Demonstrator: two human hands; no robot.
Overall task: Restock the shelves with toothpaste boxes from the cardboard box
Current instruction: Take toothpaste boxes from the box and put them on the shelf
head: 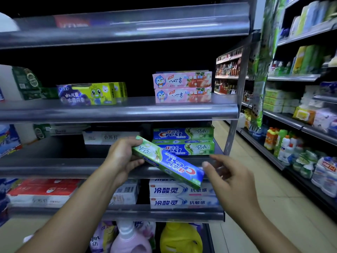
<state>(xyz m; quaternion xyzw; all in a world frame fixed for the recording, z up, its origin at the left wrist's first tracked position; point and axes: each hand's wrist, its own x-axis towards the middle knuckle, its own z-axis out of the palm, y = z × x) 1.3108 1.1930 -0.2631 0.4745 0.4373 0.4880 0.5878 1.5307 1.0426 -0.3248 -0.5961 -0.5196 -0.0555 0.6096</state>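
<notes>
Left hand (121, 156) grips Crest box (169, 162), slanting down-right, perhaps touching right hand (229, 179).

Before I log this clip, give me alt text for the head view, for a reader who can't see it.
A person's left hand grips one end of a green-and-blue Crest toothpaste box, tilted in front of a store shelf, while the right hand hovers open near its other end. Two matching Crest boxes sit stacked on the shelf just behind.
</notes>
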